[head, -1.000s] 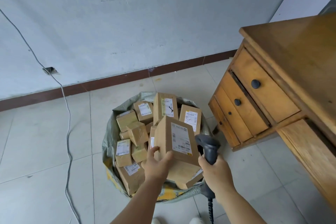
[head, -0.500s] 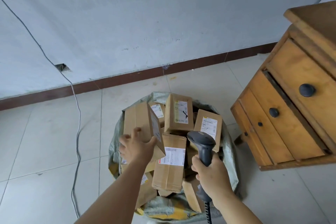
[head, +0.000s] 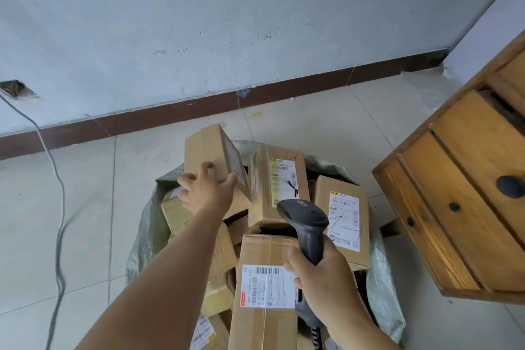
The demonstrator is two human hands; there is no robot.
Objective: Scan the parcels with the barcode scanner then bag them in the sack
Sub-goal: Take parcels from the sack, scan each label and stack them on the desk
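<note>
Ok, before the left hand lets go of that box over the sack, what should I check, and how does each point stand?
1. Left hand on the box: ok, fingers spread against it.
2. Box above the sack: ok, at its far rim.
3. Box already scanned: cannot tell.
4. Room in the sack: not ok, parcels heaped above the rim.
5. Scanner secure: ok, right hand grips its handle.

Plain brown cardboard parcels (head: 264, 287) bearing white labels with black barcodes fill a grey-green woven plastic sack (head: 380, 287); the dark grey plastic handheld barcode scanner (head: 308, 224) stands above them.
</note>
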